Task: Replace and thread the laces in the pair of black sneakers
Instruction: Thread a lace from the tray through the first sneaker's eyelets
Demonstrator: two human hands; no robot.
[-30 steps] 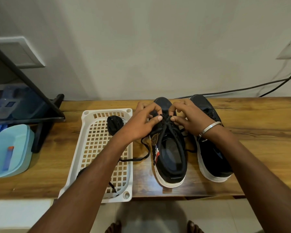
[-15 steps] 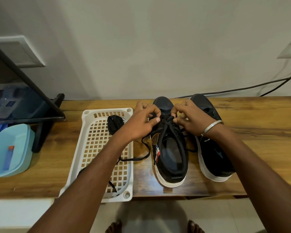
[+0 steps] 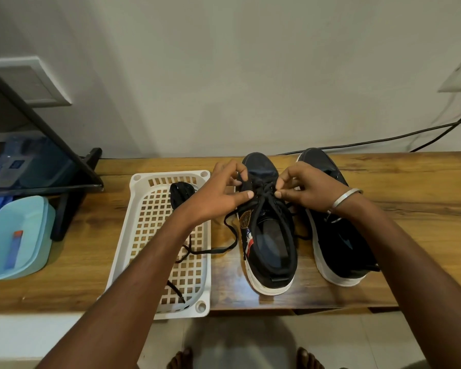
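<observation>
Left shoe (image 3: 268, 235) on the bench (image 3: 410, 209), toe away, long axis fore-aft. Both hands over its upper eyelets: left hand (image 3: 218, 194) and right hand (image 3: 304, 190) each curled, pinching the lace (image 3: 264, 193) from either side. Loose end trails left toward the tray (image 3: 141, 209), nearer the left hand.

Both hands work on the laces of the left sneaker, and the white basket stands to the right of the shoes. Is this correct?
Not quite. In the head view the white basket stands to the left of the shoes, not the right. The rest holds: the left hand and right hand both work on the laces of the left sneaker.
</observation>
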